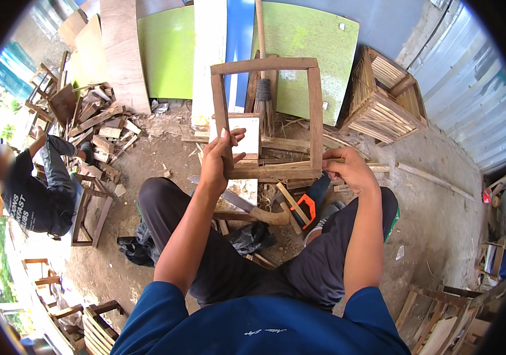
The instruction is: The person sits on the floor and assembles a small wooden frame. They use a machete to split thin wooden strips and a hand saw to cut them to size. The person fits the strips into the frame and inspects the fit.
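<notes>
A rectangular wooden frame (315, 112) is held up before me, tilted slightly. My left hand (214, 160) grips it near the lower left corner, fingers reaching through the opening. At the lower right corner, my right hand (350, 170) has its fingertips pinched together against or just beside the edge. Whether something small is between them cannot be made out. Between my knees, below the frame, lie a large knife with a wooden handle (271, 217) and a saw with an orange handle (307, 210). A low block with a white top (244, 136) shows through the frame.
A broom (263, 97) leans against green panels (167, 53). A slatted wooden crate (383, 100) stands at the far right. Scrap wood (108, 127) is piled at the far left, near a seated person (40, 189). Black plastic (250, 238) lies between my legs; a wooden strip (433, 180) lies right.
</notes>
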`<state>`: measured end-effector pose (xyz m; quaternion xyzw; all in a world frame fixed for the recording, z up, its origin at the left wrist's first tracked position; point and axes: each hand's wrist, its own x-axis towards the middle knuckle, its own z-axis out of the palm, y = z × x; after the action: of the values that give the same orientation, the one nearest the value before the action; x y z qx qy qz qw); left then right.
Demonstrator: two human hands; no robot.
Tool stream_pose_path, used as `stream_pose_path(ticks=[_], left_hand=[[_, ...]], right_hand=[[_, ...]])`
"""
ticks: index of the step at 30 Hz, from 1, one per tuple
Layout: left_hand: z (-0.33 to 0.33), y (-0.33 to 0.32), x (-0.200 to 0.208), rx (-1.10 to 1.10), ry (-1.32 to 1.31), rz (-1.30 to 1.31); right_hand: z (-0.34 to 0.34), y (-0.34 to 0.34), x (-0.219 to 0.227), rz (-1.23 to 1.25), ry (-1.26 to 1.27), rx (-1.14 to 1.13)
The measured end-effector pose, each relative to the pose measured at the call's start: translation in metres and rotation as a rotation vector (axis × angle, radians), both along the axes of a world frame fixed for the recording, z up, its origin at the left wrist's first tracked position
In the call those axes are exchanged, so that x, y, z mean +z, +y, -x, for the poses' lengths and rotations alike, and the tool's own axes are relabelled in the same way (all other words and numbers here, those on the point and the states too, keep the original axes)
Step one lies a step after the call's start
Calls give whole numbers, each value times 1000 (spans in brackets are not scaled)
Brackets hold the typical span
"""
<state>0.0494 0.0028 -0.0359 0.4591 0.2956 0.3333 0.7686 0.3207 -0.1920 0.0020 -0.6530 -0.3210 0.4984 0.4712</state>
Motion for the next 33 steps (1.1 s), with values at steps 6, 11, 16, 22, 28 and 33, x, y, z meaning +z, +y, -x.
stream_pose_path(ticks=[6, 11, 16, 22, 28, 33], left_hand=[[-2, -3, 0, -30, -22, 42], [-5, -6, 0, -53, -71, -15], [-6, -8, 2, -34, -104, -31], [-4, -9, 6, -9, -107, -37], [-2, -7, 6, -15, -102, -48], [-2, -7, 5, 22, -120, -36]], right_hand=[[6, 3, -2, 16, 144, -112], [5, 2, -5, -1, 199, -87], [2, 1, -6, -31, 219, -78], [4, 0, -3, -42, 233, -82], [7, 3, -2, -41, 255, -86], [9, 5, -4, -49, 295, -119]])
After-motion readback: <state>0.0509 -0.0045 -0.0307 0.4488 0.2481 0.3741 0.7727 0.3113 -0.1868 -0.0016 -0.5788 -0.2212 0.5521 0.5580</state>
